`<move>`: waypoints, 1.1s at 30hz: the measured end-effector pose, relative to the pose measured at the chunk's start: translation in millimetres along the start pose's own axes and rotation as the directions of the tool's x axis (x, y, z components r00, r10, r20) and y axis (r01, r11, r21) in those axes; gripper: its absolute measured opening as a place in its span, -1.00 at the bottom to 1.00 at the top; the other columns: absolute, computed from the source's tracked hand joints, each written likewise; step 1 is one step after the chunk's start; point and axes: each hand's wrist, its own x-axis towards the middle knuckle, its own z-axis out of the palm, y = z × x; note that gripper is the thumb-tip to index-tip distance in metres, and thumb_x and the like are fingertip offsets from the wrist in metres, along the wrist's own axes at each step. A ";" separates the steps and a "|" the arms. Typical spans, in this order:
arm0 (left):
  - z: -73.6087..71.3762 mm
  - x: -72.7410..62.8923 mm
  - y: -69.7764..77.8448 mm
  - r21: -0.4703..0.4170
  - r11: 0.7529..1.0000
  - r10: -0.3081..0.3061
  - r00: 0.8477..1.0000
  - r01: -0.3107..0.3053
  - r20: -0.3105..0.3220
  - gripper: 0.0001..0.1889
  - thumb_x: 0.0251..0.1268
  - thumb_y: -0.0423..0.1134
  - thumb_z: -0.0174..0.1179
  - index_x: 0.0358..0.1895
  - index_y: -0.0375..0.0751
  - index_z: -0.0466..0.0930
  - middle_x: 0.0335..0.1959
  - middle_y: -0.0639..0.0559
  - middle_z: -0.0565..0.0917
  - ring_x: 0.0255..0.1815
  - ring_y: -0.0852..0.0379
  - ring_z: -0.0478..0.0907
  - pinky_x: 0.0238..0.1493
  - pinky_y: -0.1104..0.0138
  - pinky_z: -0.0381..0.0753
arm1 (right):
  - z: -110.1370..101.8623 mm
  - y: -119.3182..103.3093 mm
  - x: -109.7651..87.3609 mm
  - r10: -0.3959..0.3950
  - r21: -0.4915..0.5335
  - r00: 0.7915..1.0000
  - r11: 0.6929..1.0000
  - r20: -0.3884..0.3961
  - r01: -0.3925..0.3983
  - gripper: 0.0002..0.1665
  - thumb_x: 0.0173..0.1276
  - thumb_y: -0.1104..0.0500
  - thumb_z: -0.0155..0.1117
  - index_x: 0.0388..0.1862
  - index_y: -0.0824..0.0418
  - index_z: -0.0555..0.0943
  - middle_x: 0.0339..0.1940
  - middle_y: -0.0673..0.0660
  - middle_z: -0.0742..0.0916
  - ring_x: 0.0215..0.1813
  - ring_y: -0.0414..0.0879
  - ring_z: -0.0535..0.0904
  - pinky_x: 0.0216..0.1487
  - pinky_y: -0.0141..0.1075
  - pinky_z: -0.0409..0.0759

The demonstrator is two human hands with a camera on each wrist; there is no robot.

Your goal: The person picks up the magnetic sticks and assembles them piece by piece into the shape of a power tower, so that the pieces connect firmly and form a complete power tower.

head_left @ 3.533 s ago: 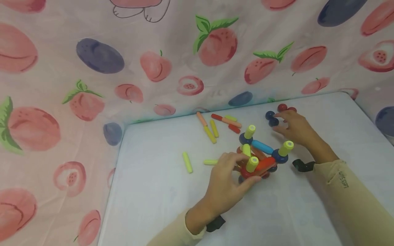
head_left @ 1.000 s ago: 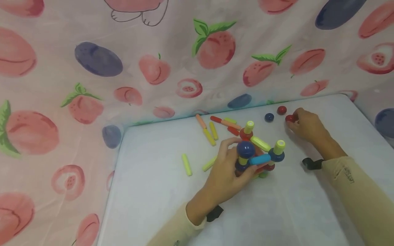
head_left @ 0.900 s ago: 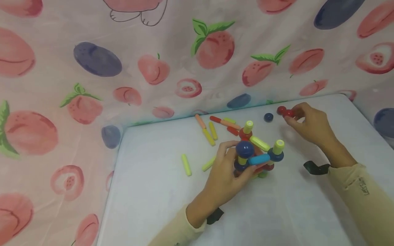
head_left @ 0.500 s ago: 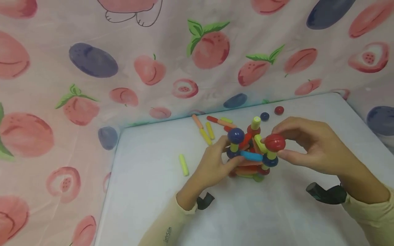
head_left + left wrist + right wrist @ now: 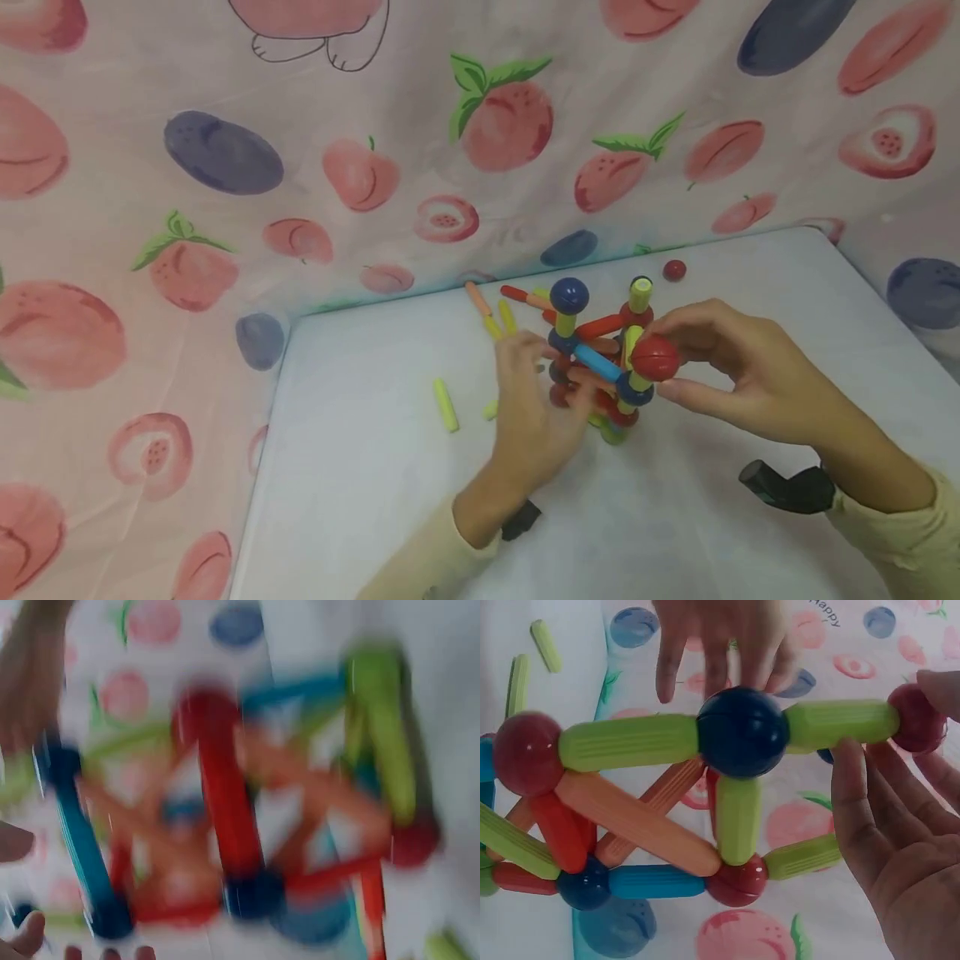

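Observation:
A many-coloured frame of magnetic rods and balls (image 5: 597, 362) stands on the white table between both hands. With thumb and fingertips my right hand (image 5: 757, 375) pinches a red ball (image 5: 656, 358), which sits at the end of a yellow-green rod (image 5: 844, 724) in the right wrist view. A blue ball (image 5: 569, 296) tops another upright; a third upright (image 5: 641, 293) has a bare tip. At the frame's left side, my left hand (image 5: 528, 417) is blurred, its fingers spread and its thumb overlapping the lower rods. The left wrist view shows the frame blurred, with fingertips along the bottom edge.
Loose rods lie behind and left of the frame, among them an orange rod (image 5: 480, 298), a red rod (image 5: 514, 292) and a yellow-green rod (image 5: 446, 404). A loose red ball (image 5: 674, 270) lies near the back edge. Patterned cloth (image 5: 360, 100) walls the table's back and left.
My right hand has brought a red ball from the back of the table onto an upright. The frame has turned, its blue-topped corner moving back. My left hand has loosened from gripping the frame.

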 end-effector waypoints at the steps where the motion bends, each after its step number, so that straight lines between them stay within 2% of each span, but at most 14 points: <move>1: 7.1 -7.1 5.8 0.013 0.998 0.057 0.998 -0.057 -0.019 -0.38 0.21 -0.15 0.43 0.27 -0.16 0.34 0.35 -0.16 0.24 0.41 -0.01 0.23 0.22 0.21 0.59 | -0.9 5.0 0.4 -0.023 0.065 1.000 0.998 0.000 0.023 -0.16 -0.03 0.51 0.59 0.28 0.29 0.49 0.13 -0.07 0.69 0.15 -0.33 0.65 0.12 -0.56 0.59; 4: 29.5 -19.9 19.4 0.052 0.988 0.148 0.989 -0.146 -0.028 -0.20 0.15 -0.04 0.49 0.44 -0.07 0.32 0.55 -0.26 -0.07 0.58 -0.12 -0.04 0.39 0.15 0.47 | -6.2 32.9 5.7 -0.115 0.331 0.990 0.934 -0.081 0.136 -0.36 0.21 0.44 0.46 0.24 0.51 0.44 0.17 0.12 0.69 0.20 -0.14 0.65 0.15 -0.47 0.62; 7: 44.6 -20.1 22.7 0.095 0.986 0.145 0.988 -0.140 -0.059 -0.23 0.17 0.03 0.49 0.43 -0.04 0.40 0.61 -0.27 -0.21 0.63 -0.14 -0.17 0.49 0.06 0.37 | -14.3 75.8 16.2 -0.003 0.508 0.964 0.849 -0.266 0.143 -0.61 0.47 0.36 0.24 0.17 0.56 0.45 0.08 0.26 0.69 0.15 0.01 0.66 0.06 -0.41 0.67; 8: 47.1 -18.2 22.3 0.099 0.987 0.136 0.988 -0.129 -0.069 -0.31 0.18 0.01 0.49 0.36 -0.05 0.46 0.61 -0.25 -0.20 0.64 -0.14 -0.19 0.50 0.05 0.36 | -17.5 92.3 20.1 0.088 0.466 0.939 0.881 -0.331 0.081 -0.67 0.53 0.31 0.17 0.16 0.50 0.48 0.04 0.22 0.70 0.11 -0.02 0.66 0.01 -0.44 0.67; 10: 46.9 -13.6 19.0 0.073 0.991 0.121 0.989 -0.116 -0.080 -0.47 0.20 -0.07 0.48 0.21 -0.08 0.56 0.62 -0.22 -0.17 0.64 -0.10 -0.13 0.46 0.13 0.42 | -24.1 126.6 24.9 0.322 0.324 0.864 0.925 -0.386 -0.200 -0.68 0.62 0.18 0.05 0.20 0.33 0.50 0.04 0.16 0.69 0.10 -0.06 0.63 -0.03 -0.47 0.63; 11: 45.0 -11.3 16.4 0.052 0.992 0.120 0.990 -0.116 -0.079 -0.55 0.20 -0.12 0.47 0.13 -0.11 0.60 0.62 -0.20 -0.15 0.64 -0.09 -0.08 0.43 0.18 0.46 | -26.9 144.9 26.1 0.413 0.213 0.829 0.910 -0.378 -0.356 -0.65 0.63 0.14 0.02 0.25 0.29 0.49 0.09 0.17 0.68 0.15 -0.01 0.61 0.04 -0.38 0.64; 13: 38.3 -6.4 10.7 0.001 0.992 0.125 0.991 -0.125 -0.053 -0.64 0.16 -0.21 0.45 0.02 -0.13 0.62 0.62 -0.16 -0.10 0.61 -0.05 0.04 0.37 0.25 0.51 | -31.3 182.1 26.5 0.531 -0.082 0.792 0.813 -0.303 -0.576 -0.51 0.63 0.09 0.00 0.42 0.27 0.39 0.28 0.28 0.60 0.33 0.13 0.51 0.27 -0.12 0.56; 15: 29.2 -0.6 4.3 -0.076 0.988 0.134 0.991 -0.133 0.013 -0.63 0.09 -0.27 0.43 0.01 -0.14 0.63 0.63 -0.10 -0.06 0.61 0.00 0.07 0.36 0.27 0.52 | -33.4 213.6 25.1 0.603 -0.324 0.781 0.715 -0.161 -0.619 -0.36 0.61 0.11 -0.05 0.59 0.27 0.18 0.50 0.41 0.40 0.53 0.32 0.28 0.47 0.18 0.32; 17: 19.0 6.1 -3.0 -0.128 0.983 0.143 0.984 -0.129 0.107 -0.57 0.05 -0.28 0.39 0.07 -0.11 0.62 0.64 -0.03 -0.01 0.63 0.05 0.06 0.39 0.25 0.49 | -32.7 237.0 24.2 0.639 -0.416 0.769 0.696 -0.014 -0.586 -0.24 0.59 0.18 -0.05 0.65 0.31 0.00 0.59 0.52 0.16 0.60 0.48 0.01 0.51 0.40 0.00; 19: 8.0 13.5 -10.4 -0.180 0.977 0.150 0.965 -0.111 0.217 -0.46 0.06 -0.29 0.31 0.22 -0.09 0.59 0.65 0.03 0.06 0.66 0.11 0.04 0.45 0.21 0.44 | -28.3 250.5 24.2 0.678 -0.455 0.731 0.674 0.069 -0.582 -0.19 0.59 0.16 -0.03 0.68 0.26 -0.07 0.63 0.49 0.09 0.63 0.47 -0.08 0.53 0.39 -0.06; 22: -5.9 24.9 -19.1 -0.233 0.972 0.129 0.919 -0.042 0.373 -0.28 0.09 -0.30 0.22 0.45 -0.04 0.42 0.48 0.07 0.41 0.49 0.26 0.33 0.32 0.29 0.53 | -20.6 255.4 25.3 0.697 -0.485 0.712 0.652 0.083 -0.583 -0.24 0.57 0.15 0.07 0.64 0.26 0.08 0.55 0.46 0.28 0.56 0.43 0.13 0.49 0.38 0.12; 25: -14.7 30.8 -23.5 -0.247 0.969 0.084 0.890 0.033 0.449 -0.35 0.14 -0.30 0.18 0.40 -0.07 0.45 0.27 0.08 0.60 0.30 0.30 0.49 0.26 0.33 0.57 | -16.5 250.7 22.6 0.678 -0.533 0.734 0.640 0.051 -0.554 -0.39 0.51 0.20 0.19 0.46 0.34 0.31 0.22 0.45 0.54 0.27 0.36 0.43 0.31 0.31 0.42; 30: -21.9 25.2 -24.8 -0.193 0.972 -0.038 0.905 0.131 0.423 -0.51 0.28 -0.13 0.19 0.30 -0.05 0.46 0.17 0.14 0.62 0.29 0.27 0.51 0.26 0.28 0.59 | -18.7 210.7 17.7 0.619 -0.515 0.779 0.639 -0.097 -0.571 -0.46 0.48 0.16 0.26 0.32 0.37 0.39 0.00 0.45 0.62 0.03 0.31 0.54 0.02 0.18 0.59; 33: -23.0 19.2 -25.3 -0.201 0.966 -0.064 0.906 0.161 0.419 -0.52 0.39 -0.04 0.18 0.32 -0.03 0.42 0.19 0.13 0.61 0.33 0.24 0.52 0.22 0.31 0.62 | -27.2 151.7 16.8 0.564 -0.320 0.760 0.691 -0.324 -0.649 -0.42 0.50 0.01 0.26 0.34 0.27 0.41 0.08 0.37 0.67 0.02 0.11 0.65 -0.11 -0.17 0.66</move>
